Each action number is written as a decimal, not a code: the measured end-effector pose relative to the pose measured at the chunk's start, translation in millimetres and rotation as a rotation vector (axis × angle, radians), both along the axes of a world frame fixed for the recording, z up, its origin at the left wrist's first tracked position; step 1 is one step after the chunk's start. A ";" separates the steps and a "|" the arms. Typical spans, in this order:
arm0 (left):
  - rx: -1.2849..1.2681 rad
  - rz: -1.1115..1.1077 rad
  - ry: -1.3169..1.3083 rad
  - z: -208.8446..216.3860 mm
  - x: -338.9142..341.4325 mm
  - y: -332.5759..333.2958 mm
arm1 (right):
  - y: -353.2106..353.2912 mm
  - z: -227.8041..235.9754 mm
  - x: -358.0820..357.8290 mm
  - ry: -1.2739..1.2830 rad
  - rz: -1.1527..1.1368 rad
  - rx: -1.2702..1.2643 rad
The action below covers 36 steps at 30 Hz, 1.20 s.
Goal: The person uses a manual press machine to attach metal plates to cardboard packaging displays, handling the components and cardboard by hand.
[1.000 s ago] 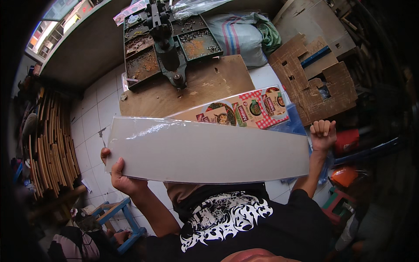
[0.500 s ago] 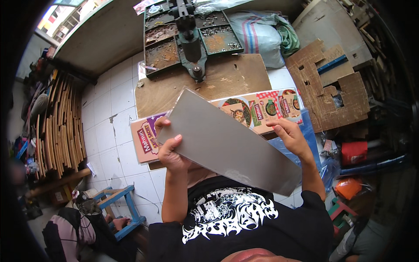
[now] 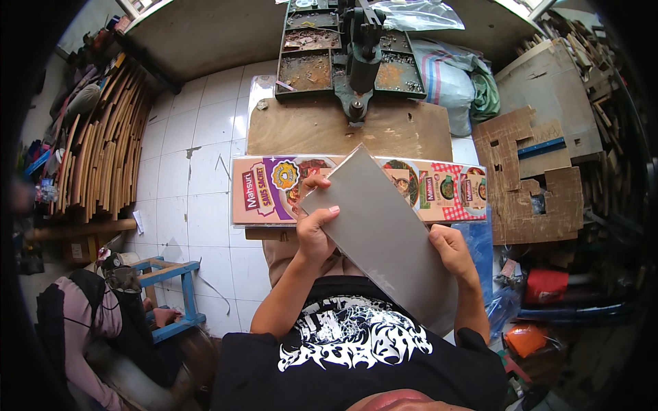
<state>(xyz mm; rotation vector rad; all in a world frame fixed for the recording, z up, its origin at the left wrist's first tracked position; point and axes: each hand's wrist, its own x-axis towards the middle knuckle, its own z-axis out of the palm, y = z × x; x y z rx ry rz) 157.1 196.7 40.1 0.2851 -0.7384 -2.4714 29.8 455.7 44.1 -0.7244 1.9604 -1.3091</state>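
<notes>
1. Main thing rn: a plain gray panel (image 3: 384,240) w/ a clear film edge, up in front of my tummy, slanting from far left to near right. Its far corner covers part of the printed strip behind it.
2. My left hand (image 3: 315,219) has the panel's left corner pinched: thumb flat on the gray face, other fingers curled round the end, gap only abt as wide as the sheet.
3. My right hand (image 3: 452,250) is at the panel's right edge, fingers curled in, thumb up by the edge. Can't tell if it's really gripping or just resting there tbh.
4. Just past the panel, the printed strip (image 3: 260,195) (food pics, purple + red check) lies left to right across the near end of a worn wooden board (image 3: 288,133).
5. Far side of that board: dark metal press (image 3: 360,72), w/ a compartment tray (image 3: 305,72) of small metal bits around it.
6. Far right: pale striped sack (image 3: 442,85) w/ a green bag (image 3: 485,96) against it; nearer, a brown cut-out board (image 3: 504,154) w/ a blue bar on it (image 3: 541,148).
7. Left: wood slats (image 3: 103,147) stacked upright-ish; nearer, a blue stool (image 3: 177,277) next to another person's legs (image 3: 113,335).
</notes>
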 end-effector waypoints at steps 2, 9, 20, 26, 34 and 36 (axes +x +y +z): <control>-0.021 0.008 -0.018 -4.0 0.1 1.4 | 1.0 -4.6 5.1 0.028 -0.006 -0.005; -0.051 -0.026 -0.054 -2.2 3.6 2.5 | 0.6 -4.4 20.4 0.144 -0.030 0.011; -0.444 -0.172 -0.295 7.3 -6.7 -30.0 | 0.2 -10.2 12.3 0.084 -0.114 0.013; -0.536 -0.275 -0.420 34.0 -29.1 -64.3 | -10.4 -5.8 -7.9 0.039 -0.179 0.024; -0.637 -0.529 -0.596 31.3 -79.8 -120.4 | -47.0 13.8 -59.7 0.082 -0.132 0.181; -0.681 -0.556 -0.660 28.1 -87.7 -128.3 | -57.6 17.3 -71.2 0.133 -0.136 0.165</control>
